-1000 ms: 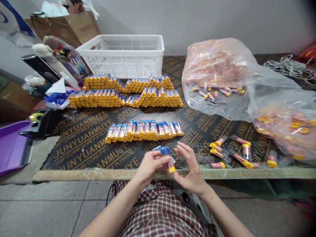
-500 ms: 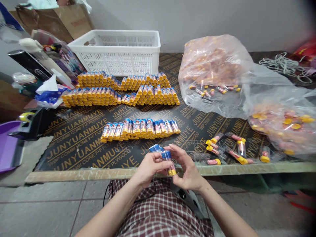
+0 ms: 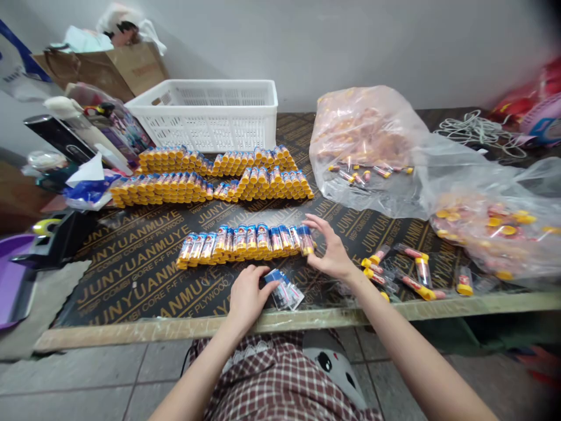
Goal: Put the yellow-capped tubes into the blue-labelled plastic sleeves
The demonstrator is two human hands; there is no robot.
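Note:
My right hand (image 3: 329,250) has thumb and fingers around a small clear tube (image 3: 305,241) with a blue label band and a yellow cap. That tube is at the right end of a front row of similar tubes (image 3: 239,241), stacked with their yellow caps toward me. Near the table's front edge, my left hand (image 3: 249,292) pinches the left edge of a few small blue-and-white printed labels (image 3: 284,290). Its fingertips are partly hidden. Loose tubes with yellow caps and pinkish contents (image 3: 421,270) lie to the right of my right forearm.
Larger stacks of labelled tubes (image 3: 162,190) stand behind the row, before a white plastic basket (image 3: 210,126). Clear bags of tubes (image 3: 363,128) sit back right, near a coiled white cord (image 3: 477,130). Bottles (image 3: 83,131) and a black holder (image 3: 52,240) are left.
My right hand has carried the tube forward from between my hands to the row's right end. My left hand has lowered to the table with the labels. The view has tilted up slightly.

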